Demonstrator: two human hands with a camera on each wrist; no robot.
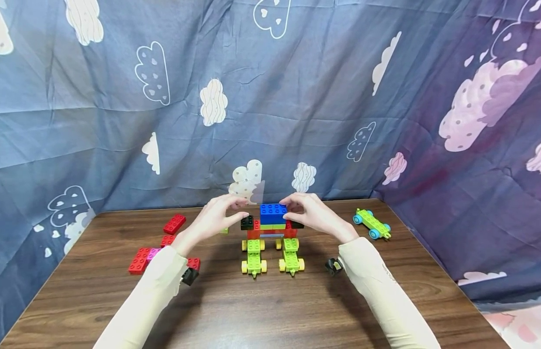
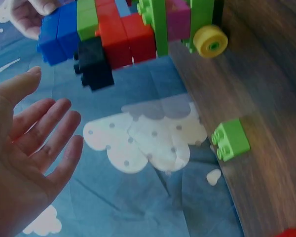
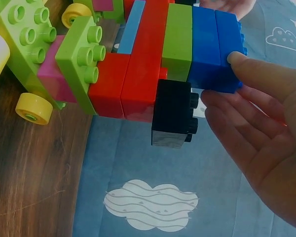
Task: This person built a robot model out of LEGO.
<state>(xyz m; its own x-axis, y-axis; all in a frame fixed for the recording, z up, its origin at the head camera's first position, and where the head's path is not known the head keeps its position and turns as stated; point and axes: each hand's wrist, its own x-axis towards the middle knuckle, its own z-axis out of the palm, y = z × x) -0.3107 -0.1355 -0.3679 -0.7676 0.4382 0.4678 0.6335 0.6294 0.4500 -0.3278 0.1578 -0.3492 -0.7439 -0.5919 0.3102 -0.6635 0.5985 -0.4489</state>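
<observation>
A toy-brick structure stands on two lime wheeled bases [image 1: 254, 261] with yellow wheels. Red bricks [image 3: 138, 84] form its middle, with a black brick [image 1: 246, 222] at either side. On top, blue bricks [image 1: 273, 213] sit over lime bricks [image 3: 177, 42]. My right hand [image 1: 316, 213] pinches the right end of the uppermost blue brick, thumb in front and fingers behind. My left hand [image 2: 34, 148] is held apart from the structure, near the left black brick, with thumb and fingers spread and nothing between them.
Several red bricks [image 1: 174, 224] and a pink brick [image 1: 153, 254] lie at the left of the table [image 1: 235, 315]. A loose lime brick [image 2: 232, 139] is behind the left hand. A lime wheeled base [image 1: 372, 224] with blue wheels stands at right. A cloud-patterned cloth [image 1: 209, 160] hangs behind.
</observation>
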